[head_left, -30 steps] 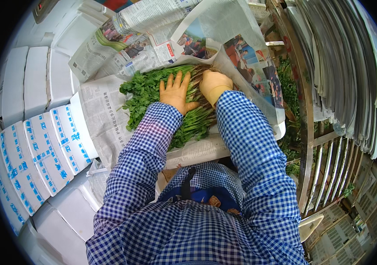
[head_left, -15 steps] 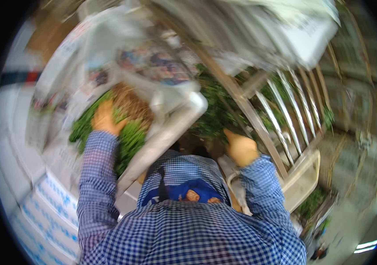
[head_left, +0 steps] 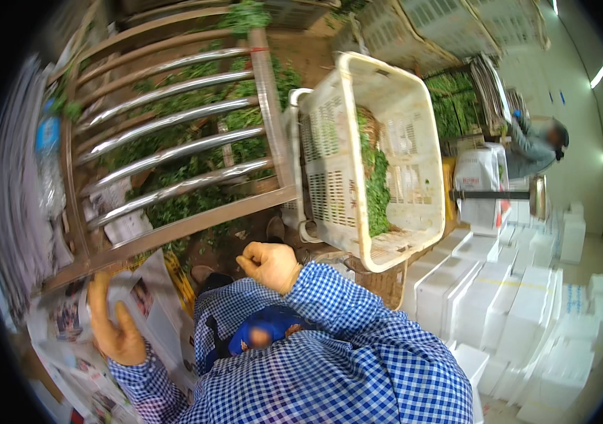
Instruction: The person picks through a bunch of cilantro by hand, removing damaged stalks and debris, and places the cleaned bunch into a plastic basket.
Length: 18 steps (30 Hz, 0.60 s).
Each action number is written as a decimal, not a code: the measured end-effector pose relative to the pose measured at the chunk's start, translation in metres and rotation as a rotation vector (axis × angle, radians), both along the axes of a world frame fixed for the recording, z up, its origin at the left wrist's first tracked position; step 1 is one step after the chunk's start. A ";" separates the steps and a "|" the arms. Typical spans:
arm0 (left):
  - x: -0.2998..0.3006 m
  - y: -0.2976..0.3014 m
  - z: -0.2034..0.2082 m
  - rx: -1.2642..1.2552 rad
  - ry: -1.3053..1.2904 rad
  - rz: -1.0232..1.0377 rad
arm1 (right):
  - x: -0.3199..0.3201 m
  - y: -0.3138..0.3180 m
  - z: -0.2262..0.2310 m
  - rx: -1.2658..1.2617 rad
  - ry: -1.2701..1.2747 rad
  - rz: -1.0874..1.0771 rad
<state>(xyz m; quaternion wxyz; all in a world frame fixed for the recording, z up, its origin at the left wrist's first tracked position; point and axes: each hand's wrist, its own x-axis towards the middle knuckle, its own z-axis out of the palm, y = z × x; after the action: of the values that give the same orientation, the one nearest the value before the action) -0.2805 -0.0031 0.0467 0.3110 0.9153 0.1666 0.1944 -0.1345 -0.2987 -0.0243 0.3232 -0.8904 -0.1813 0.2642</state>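
My left hand [head_left: 114, 321], in an orange glove, is open above the newspaper sheets [head_left: 157, 297] at the lower left, thumb and fingers apart. In front of my body, my right hand [head_left: 271, 266], gloved alike, is curled closed with nothing showing in it. A large off-white plastic crate [head_left: 437, 155] stands beyond it to the right. Inside the crate a bundle of leafy greens [head_left: 378, 185] leans along one wall. To the left lies a rack with shiny metal bars [head_left: 181, 152], close in front of my left hand.
Loose greens [head_left: 206, 212] litter the floor under the rack. Stacked newspapers [head_left: 15, 177] and a plastic bottle [head_left: 49, 162] are at far left. White foam boxes [head_left: 520, 297] fill the right. A person [head_left: 534, 152] is behind a scale [head_left: 538, 196]; more crates [head_left: 443, 25] stand at the back.
My view has swung right. My left hand has left the bundle of greens on the newspaper. My right hand, earlier with a finger extended by the greens, is curled closed. The off-white crate is now in view.
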 end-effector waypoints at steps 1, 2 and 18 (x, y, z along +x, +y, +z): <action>0.027 -0.022 0.008 0.038 0.018 -0.099 | 0.004 -0.017 -0.001 0.236 0.117 -0.093; 0.056 -0.043 0.014 0.085 0.039 -0.206 | 0.014 -0.031 0.006 0.424 0.250 -0.177; 0.309 -0.202 -0.030 0.314 0.213 -0.612 | 0.139 -0.418 -0.113 -0.221 0.141 -0.509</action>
<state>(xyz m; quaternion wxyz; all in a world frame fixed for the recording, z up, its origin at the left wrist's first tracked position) 0.0289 -0.2050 0.0169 0.1912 0.9745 -0.1157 0.0191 0.0045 -0.7167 -0.1370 0.2919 -0.9166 0.1010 0.2538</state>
